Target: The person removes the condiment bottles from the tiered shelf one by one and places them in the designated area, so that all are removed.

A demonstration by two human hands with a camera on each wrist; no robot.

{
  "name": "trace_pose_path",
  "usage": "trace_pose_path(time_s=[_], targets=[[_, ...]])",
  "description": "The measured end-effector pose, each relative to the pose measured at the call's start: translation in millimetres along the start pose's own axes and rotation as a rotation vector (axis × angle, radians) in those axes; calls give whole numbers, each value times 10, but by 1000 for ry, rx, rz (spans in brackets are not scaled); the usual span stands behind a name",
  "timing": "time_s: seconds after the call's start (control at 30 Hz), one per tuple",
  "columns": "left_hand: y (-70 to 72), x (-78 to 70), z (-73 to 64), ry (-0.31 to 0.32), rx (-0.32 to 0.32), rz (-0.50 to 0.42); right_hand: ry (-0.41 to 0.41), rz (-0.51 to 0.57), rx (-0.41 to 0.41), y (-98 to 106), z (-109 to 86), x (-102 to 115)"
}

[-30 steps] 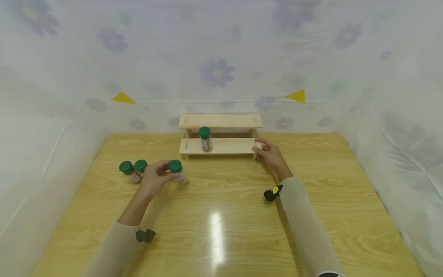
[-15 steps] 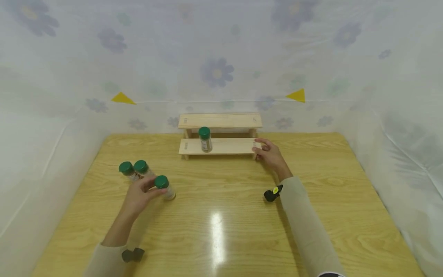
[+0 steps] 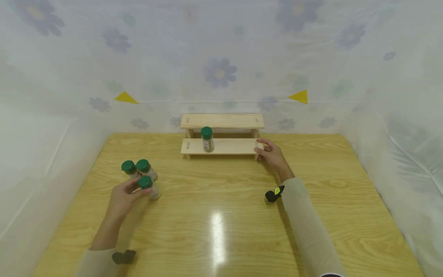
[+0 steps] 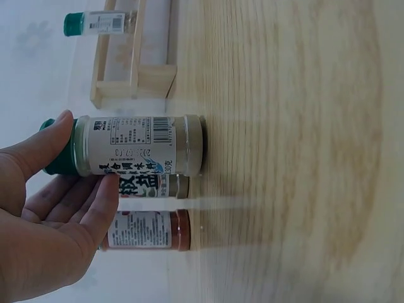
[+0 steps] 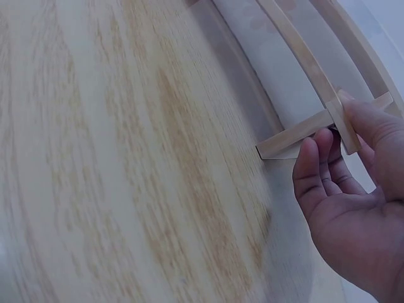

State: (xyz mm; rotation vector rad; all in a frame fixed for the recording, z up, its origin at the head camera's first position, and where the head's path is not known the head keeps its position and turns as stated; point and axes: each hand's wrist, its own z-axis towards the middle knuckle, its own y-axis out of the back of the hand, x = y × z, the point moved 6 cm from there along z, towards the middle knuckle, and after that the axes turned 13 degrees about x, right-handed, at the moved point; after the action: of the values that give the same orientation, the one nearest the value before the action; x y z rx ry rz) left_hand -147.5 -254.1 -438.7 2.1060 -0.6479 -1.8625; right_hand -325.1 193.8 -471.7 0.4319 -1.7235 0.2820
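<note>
My left hand (image 3: pixel 119 202) holds a seasoning jar (image 4: pixel 131 146) with a green lid, thumb on one side and fingers on the other near the lid. The jar's base is right at the tabletop in the left wrist view. Just behind it stand two similar jars, one with pale contents (image 3: pixel 149 170) and one with reddish contents (image 4: pixel 142 230). My right hand (image 3: pixel 275 157) pinches the right end of the lower board of a two-tier wooden rack (image 3: pixel 235 146), thumb on top and fingers curled underneath. Another green-lidded jar (image 3: pixel 207 140) stands upright on that lower board, left of its middle.
The rack's upper board (image 3: pixel 222 121) lies behind and above the lower one. A wood-grain table (image 3: pixel 221 200) carries everything. Floral white sheeting (image 3: pixel 221 46) encloses the back and sides, with two yellow triangles (image 3: pixel 299 97) on the back.
My left hand has carried its jar left and toward me, away from the rack and up to the two standing jars. My right hand keeps its grip on the rack.
</note>
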Motion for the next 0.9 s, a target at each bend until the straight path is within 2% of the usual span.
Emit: trace_pose_path(time_s=[0.27, 0.4, 0.63, 0.73, 0.9], targets=[[97, 19, 1, 19, -37, -7, 26, -22, -12, 88, 107, -194], [139, 40, 4, 67, -63, -17, 30, -39, -27, 107, 126, -234], [166, 99, 12, 155, -70, -11, 20, -20, -23, 93, 111, -206], [164, 104, 8, 145, -76, -22, 9, -6, -15, 68, 85, -149], [172, 61, -20, 66, -67, -10, -3, 11, -4, 46, 53, -81]])
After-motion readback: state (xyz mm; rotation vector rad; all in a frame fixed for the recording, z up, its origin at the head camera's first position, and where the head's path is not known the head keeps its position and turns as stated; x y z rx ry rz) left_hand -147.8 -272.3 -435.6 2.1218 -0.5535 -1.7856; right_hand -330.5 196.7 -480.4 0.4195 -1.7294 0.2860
